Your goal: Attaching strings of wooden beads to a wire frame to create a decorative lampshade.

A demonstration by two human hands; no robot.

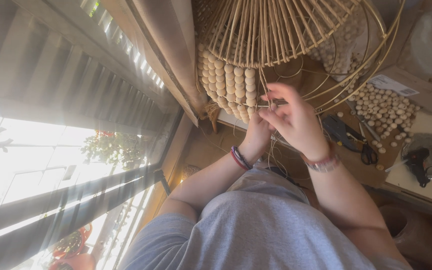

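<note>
Both hands work at the lower edge of a woven lampshade frame (286, 30) that fills the view from 11 to 1 o'clock. Its pale rattan spokes (256, 35) fan out, their long axes running from the rim near the hands up and away toward 12 o'clock, and thin brass-coloured wire hoops (371, 60) curve round them toward 2 o'clock. Rows of wooden beads (231, 82) hang in columns at the frame's 10 o'clock side, just beside the hands.

The right hand (296, 120) sits at centre, fingers (276, 92) spread and curled, the tips pinching a thin fibre strand (263, 82) that runs almost vertically up into the spokes. The left hand (258, 132) lies just under it at 7 o'clock, touching it; its fingers are hidden behind the right hand, so I cannot tell whether they are apart or together.

On the tabletop (356, 170) at 3 o'clock lie loose wooden beads (383, 107), pliers (343, 135) and, further toward 4 o'clock, a black glue gun (418, 165).
</note>
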